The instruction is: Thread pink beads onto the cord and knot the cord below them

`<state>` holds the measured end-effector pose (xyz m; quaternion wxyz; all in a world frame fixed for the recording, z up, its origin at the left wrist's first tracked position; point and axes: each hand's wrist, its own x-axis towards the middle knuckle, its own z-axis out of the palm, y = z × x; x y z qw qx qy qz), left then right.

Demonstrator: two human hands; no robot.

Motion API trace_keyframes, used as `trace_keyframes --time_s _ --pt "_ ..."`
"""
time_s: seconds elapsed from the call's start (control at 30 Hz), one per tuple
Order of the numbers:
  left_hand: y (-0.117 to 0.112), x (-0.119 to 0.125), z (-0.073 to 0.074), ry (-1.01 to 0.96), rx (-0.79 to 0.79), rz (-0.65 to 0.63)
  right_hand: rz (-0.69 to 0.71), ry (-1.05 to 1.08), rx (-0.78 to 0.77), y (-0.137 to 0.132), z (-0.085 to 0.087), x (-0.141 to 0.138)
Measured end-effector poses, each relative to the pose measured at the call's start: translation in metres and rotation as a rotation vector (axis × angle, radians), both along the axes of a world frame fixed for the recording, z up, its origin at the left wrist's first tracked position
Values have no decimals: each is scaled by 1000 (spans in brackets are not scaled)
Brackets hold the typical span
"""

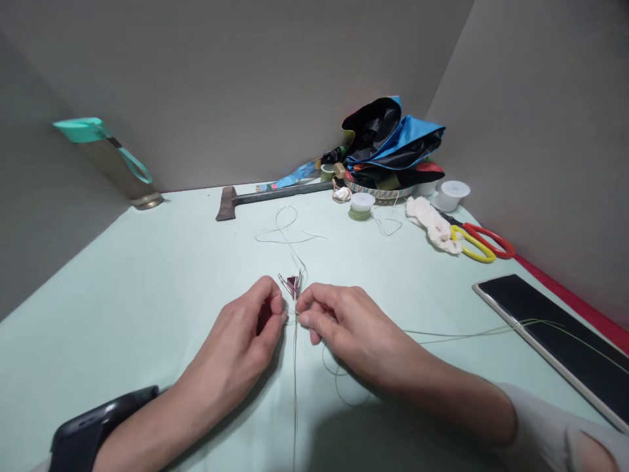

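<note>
Green cord pinched by left hand and right hand below a binder clip

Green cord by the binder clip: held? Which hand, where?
Both: the left hand and right hand seem to pinch the green cord just below the binder clip.

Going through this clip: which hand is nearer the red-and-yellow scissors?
The right hand is nearer: it lies below and to the left of the red-and-yellow scissors in the head view, not touching them. The left hand is farther away, on the right hand's other side.
</note>
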<state>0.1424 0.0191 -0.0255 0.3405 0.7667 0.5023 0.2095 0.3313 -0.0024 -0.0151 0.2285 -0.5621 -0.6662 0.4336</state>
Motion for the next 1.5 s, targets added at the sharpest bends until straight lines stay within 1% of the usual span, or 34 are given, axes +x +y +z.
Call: trace_keyframes --time_s 0.13,0.23,0.43,0.53,0.7,0.8,0.93,1.07,1.2,1.27,1.37,1.5 --pt "-3 0 -1 26 105 -54 2 -43 20 -1 2 -2" --pt "-3 1 -1 79 172 -61 1 -77 32 0 3 -4" --pt "-5 -1 1 180 216 -53 10 -110 16 1 6 -7" --pt "-5 -1 1 174 225 -54 13 -68 18 2 4 -4" --pt "-5 -2 2 131 279 -78 12 81 -66 5 -3 1" --pt "-5 -3 2 119 310 -89 13 135 -110 6 -4 2" --pt "-4 -4 2 104 296 -79 24 205 -153 8 -2 3" --pt "-2 -3 1 25 223 -32 21 242 -175 8 0 4" --pt "0 -4 0 -24 118 7 -3 243 -153 6 0 2" --pt "0 -4 0 -32 93 10 -18 230 -126 5 -1 1" --pt "0 -4 1 -11 108 -18 -24 200 -91 4 -2 0" --pt "-1 -4 1 25 154 -52 7 180 -61 3 -2 1"
